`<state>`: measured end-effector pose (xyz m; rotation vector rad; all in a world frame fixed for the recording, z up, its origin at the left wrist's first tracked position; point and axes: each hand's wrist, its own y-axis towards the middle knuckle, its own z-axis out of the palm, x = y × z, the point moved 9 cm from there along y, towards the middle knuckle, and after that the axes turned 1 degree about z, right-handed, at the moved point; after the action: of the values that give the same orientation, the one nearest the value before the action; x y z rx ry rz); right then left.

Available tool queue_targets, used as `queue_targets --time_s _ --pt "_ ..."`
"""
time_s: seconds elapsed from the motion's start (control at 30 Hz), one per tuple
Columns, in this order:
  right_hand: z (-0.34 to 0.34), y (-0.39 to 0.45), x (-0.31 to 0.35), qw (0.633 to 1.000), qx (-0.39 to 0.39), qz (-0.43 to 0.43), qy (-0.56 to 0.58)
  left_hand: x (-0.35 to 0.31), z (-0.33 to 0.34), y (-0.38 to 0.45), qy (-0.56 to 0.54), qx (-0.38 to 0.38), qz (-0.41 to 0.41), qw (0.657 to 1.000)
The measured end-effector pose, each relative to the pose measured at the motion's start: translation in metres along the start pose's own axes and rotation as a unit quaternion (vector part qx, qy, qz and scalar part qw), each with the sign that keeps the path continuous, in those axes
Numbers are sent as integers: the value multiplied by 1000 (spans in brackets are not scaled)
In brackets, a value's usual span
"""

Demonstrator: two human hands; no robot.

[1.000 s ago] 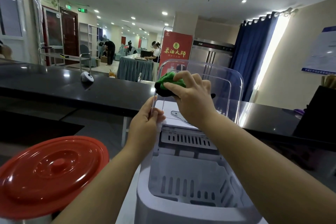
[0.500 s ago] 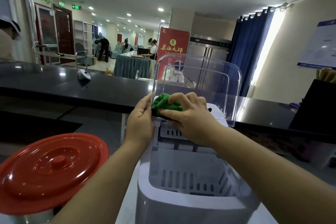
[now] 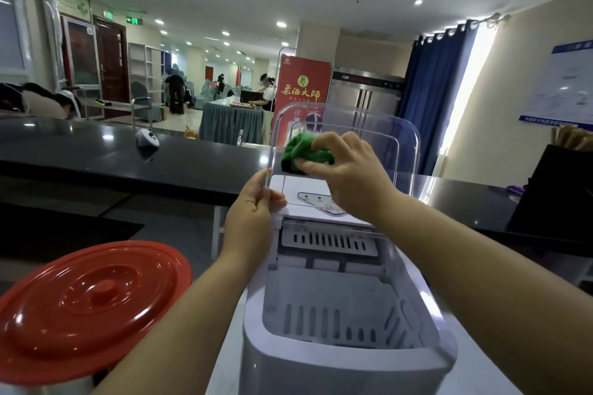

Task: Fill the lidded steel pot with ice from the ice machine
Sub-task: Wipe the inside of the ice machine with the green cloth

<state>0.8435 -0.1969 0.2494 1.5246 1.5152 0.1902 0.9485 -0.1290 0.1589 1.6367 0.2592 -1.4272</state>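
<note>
A white ice machine (image 3: 349,359) stands in front of me with its clear lid (image 3: 407,144) raised upright. Its slotted inner basket (image 3: 340,308) shows no ice. My left hand (image 3: 253,205) pinches the lid's lower left edge. My right hand (image 3: 346,173) grips a crumpled green cloth (image 3: 305,152) and holds it against the inside of the lid. At the lower left sits the pot's red lid (image 3: 86,305), with a sliver of the steel pot (image 3: 64,386) showing beneath it.
A long black counter (image 3: 96,154) runs behind the machine, with a small white device (image 3: 147,138) on it. A black box (image 3: 558,196) stands at the right. Farther back are a red banner (image 3: 303,86), steel fridges, blue curtains and people at a draped table.
My right hand carried the green cloth down to the lid's lower left corner, then back up and right along the inside of the lid. My left hand has stayed on the lid's edge.
</note>
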Motion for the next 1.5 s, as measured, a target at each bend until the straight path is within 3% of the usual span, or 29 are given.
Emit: queue_targets --time_s 0.23,0.43,0.87,1.17,1.5 --pt "-20 12 -45 991 -72 95 -56 1 0 0 -2 0 -3 1000" --pt "-11 -5 -46 989 -67 132 -22 5 -1 2 18 -2 -6 1000" --pt "7 -61 9 995 57 35 75 0 -2 3 45 -12 -4 999" --pt "3 -61 14 992 109 -53 19 -2 0 2 65 -11 -8 998" --pt "-21 -29 -42 997 24 61 -44 0 0 -1 61 -13 -17 998"
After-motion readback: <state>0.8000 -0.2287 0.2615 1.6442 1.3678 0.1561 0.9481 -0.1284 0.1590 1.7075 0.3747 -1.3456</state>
